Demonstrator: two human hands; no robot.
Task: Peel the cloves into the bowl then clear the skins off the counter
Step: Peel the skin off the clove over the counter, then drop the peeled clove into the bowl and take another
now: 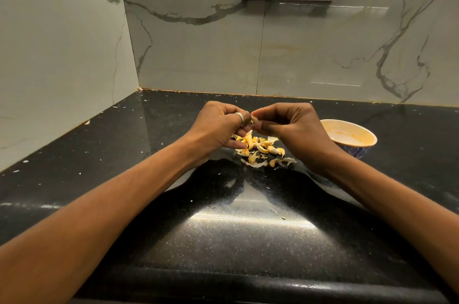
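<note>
Left hand (221,127) and right hand (285,124) pinch one clove (254,119) above the skins (260,149), bowl (347,136) just right.

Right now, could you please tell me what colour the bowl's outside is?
The bowl is blue with a white pattern outside, cream inside; the head view shows it best.

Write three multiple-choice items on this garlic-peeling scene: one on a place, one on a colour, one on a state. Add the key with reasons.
1. Where does the bowl stand?
A. just right of the right hand
B. against the back wall
C. at the near edge

2. What colour is the counter?
A. white
B. black
C. green

3. What are the two hands doing?
A. lying flat
B. pinching one clove between them
C. lifting a knife

Key: 1 A, the bowl sits beside that hand. 2 B, it is dark speckled stone. 3 B, fingers of the left hand and right hand meet on the clove above the skins.
</note>
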